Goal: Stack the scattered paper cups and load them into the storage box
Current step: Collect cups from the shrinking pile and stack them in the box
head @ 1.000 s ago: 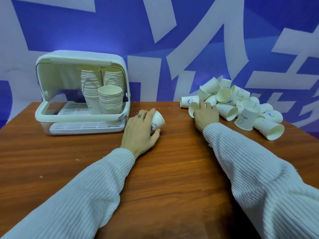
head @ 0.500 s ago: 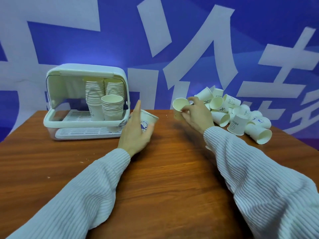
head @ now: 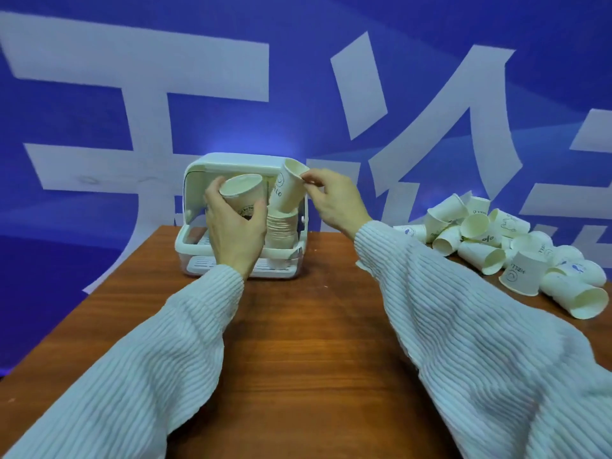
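White paper cup [head: 243, 197] gripped upright, HELLO-printed cup [head: 287, 188] tilted

A wooden table [head: 298, 342] with a dark reddish grain stands against a blue and white wall. A white storage box [head: 198, 250] sits on its far edge, left of centre. At the far right lies a loose heap of paper cups [head: 516, 246], most on their sides, some upside down.

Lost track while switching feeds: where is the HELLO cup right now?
The HELLO cup is up in the right hand, pinched at its rim, beside the left hand's cup, before the storage box.
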A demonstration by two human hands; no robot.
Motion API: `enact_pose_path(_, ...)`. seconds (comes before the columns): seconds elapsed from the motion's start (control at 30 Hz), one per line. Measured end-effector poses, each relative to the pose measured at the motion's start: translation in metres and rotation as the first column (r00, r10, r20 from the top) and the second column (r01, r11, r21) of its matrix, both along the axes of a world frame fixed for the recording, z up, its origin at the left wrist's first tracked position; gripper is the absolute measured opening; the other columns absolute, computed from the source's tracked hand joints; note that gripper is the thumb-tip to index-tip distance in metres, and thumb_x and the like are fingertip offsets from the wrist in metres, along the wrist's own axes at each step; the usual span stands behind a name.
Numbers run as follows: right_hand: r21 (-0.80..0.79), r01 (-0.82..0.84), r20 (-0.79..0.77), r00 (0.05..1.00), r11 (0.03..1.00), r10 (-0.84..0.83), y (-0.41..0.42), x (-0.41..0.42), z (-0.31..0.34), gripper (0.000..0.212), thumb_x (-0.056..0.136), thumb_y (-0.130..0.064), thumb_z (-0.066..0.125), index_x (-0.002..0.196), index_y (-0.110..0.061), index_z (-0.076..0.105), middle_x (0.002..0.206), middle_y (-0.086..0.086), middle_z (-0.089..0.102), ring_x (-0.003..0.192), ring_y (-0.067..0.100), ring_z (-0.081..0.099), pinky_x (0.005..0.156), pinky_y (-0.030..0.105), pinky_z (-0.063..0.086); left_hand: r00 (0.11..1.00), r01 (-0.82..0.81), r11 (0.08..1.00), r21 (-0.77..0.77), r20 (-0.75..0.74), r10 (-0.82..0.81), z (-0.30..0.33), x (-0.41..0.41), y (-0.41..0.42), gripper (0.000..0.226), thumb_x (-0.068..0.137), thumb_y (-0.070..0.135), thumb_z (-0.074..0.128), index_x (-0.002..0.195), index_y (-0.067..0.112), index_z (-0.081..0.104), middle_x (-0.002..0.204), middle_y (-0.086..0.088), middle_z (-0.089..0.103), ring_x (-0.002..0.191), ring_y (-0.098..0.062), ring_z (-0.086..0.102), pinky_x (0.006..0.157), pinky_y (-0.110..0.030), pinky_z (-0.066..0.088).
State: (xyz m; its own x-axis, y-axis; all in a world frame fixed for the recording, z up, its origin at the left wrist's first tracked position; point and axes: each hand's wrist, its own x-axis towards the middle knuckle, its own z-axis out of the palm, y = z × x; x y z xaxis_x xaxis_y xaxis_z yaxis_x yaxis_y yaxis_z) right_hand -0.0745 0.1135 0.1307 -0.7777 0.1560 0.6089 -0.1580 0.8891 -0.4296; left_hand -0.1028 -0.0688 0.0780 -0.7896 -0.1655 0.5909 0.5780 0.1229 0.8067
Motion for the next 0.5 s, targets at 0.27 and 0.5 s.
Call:
enact_pose_path(0.27,0.383,-0.06,0.376,0.922,0.922,-0.096,-0.015,-0.03,-0.018,0.047,0.096,-0.015,0.043,0.131,-0.034,0.069,0.13,0.001,0.071,0.122,0.03,0.062,0.098,0.045,0.053,1.0,-0.011,0.994,-0.107,0.012,0.012,-0.006,-0.016,-0.017,0.071,0.088,0.034,0.072,0.147,0.018,0.036,0.144,0.002,0.047,0.127,-0.013,0.045,0.099,-0.024,0.034)
enact_pose_path(0.5,0.415,-0.095,0.351,0.934,0.905,-0.063,-0.01,-0.023,-0.033,0.056,0.098,-0.018,0.042,0.151,-0.032,0.05,0.155,0.0,0.05,0.137,0.029,0.051,0.106,0.048,0.049,0.999,0.035,0.994,-0.106,-0.024,-0.038,0.013,-0.033,-0.003,0.071,0.085,0.037,0.076,0.144,0.018,0.042,0.137,0.001,0.052,0.123,-0.018,0.051,0.103,-0.032,0.044)
